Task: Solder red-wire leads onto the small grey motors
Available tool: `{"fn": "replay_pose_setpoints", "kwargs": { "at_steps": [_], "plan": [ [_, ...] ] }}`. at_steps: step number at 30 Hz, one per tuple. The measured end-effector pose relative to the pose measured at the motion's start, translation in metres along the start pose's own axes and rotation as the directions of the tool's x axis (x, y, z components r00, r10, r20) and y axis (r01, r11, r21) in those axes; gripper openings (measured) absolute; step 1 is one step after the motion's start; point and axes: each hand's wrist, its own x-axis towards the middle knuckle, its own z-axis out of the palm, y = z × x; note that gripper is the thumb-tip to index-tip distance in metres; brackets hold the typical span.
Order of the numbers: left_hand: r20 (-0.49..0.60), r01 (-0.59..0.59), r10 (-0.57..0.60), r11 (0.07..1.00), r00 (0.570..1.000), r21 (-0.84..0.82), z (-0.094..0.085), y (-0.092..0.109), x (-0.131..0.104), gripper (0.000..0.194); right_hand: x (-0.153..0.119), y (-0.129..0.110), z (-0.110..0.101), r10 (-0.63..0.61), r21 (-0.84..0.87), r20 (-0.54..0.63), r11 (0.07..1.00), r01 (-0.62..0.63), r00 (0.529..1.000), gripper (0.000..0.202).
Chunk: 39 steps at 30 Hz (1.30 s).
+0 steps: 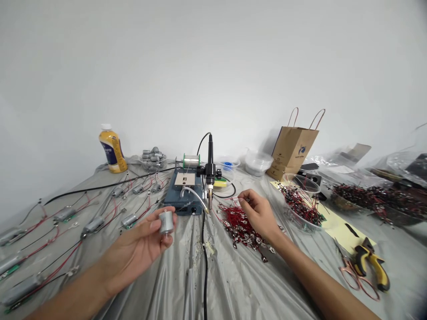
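Note:
My left hand point(147, 235) grips a small silver electric motor point(166, 222) between thumb and fingers, in front of a blue soldering station point(170, 195). To the right, my right hand point(258, 213) is closed in a pinch above a pile of red wires with metal end tabs point(236, 224). A thin red wire seems to run from its fingertips to the left. Between the hands a soldering iron point(210, 169) hangs tip down in a stand, beside a bent metal tube point(196, 195) rising from the station. A solder spool point(191, 161) sits behind.
Wired motors point(93, 226) lie in rows at the left. Behind are a tub of motors point(153, 159) and a yellow bottle point(113, 150). Rightward are a paper bag point(293, 149), a bowl of wired parts point(300, 206), scissors point(355, 271) and pliers point(373, 262). A black cable point(204, 266) crosses the front.

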Motion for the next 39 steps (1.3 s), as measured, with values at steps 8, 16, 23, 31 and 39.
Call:
{"fn": "replay_pose_setpoints", "kwargs": {
  "at_steps": [8, 16, 23, 31, 39],
  "plan": [
    [-0.063, -0.001, 0.007, 0.996, 0.998, 0.089, 0.011, 0.008, -0.007, 0.039, -0.001, -0.001, 0.0, -0.015, 0.027, 0.001, 1.0, 0.015, 1.0, 0.022],
    [-0.14, -0.102, 0.126, 0.981, 0.982, 0.166, 0.014, 0.004, -0.004, 0.016, -0.001, 0.001, 0.001, 0.026, 0.05, 0.012, 0.998, -0.027, 1.0, 0.023],
    [-0.146, -0.096, 0.143, 0.952, 0.979, 0.292, 0.01, -0.001, -0.001, 0.027, -0.002, -0.006, 0.001, 0.059, 0.068, -0.002, 0.996, -0.059, 0.998, 0.022],
    [-0.153, -0.109, 0.196, 0.888, 0.969, 0.448, 0.012, -0.012, -0.002, 0.03, -0.006, -0.006, 0.005, 0.025, 0.124, 0.044, 0.992, -0.031, 0.999, 0.024],
    [-0.108, -0.048, 0.136, 0.812, 0.985, 0.582, 0.021, -0.015, 0.001, 0.027, -0.003, -0.016, -0.001, -0.236, -0.033, 0.005, 0.971, 0.236, 0.972, 0.014]
  ]
}}
